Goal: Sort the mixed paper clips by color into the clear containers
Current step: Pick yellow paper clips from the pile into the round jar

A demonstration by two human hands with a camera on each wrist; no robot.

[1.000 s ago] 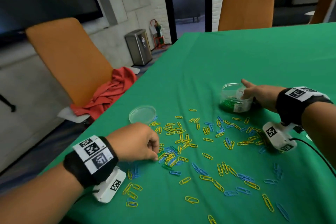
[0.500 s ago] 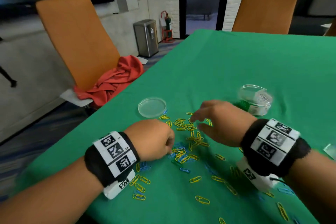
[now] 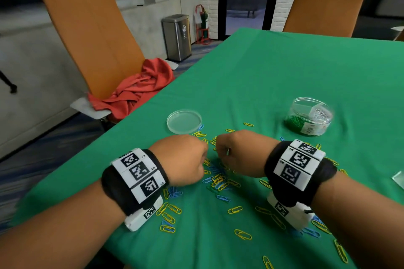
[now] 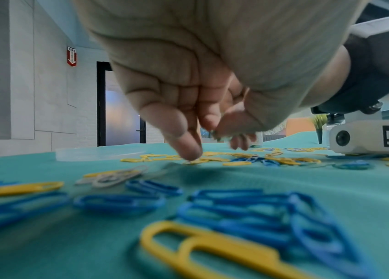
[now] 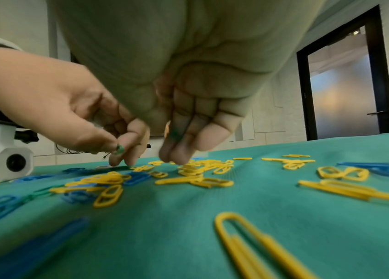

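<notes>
Beside the clear container (image 3: 309,117), the right hand (image 3: 238,152) is now rejoining the left hand (image 3: 180,158); both sets of fingers (image 5: 126,151) are pinching green clips (image 5: 119,149), continuing the green sort.

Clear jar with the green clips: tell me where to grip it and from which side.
Wrap the grip round the wall of the clear jar, below the rim, coming from its near side, where the right hand is closest. Its mouth is open, so keep it level.

Room beyond the green table
At upper left, a red cloth (image 3: 140,89) lay on an orange chair (image 3: 94,35); a steel bin (image 3: 177,37) stood behind.
</notes>
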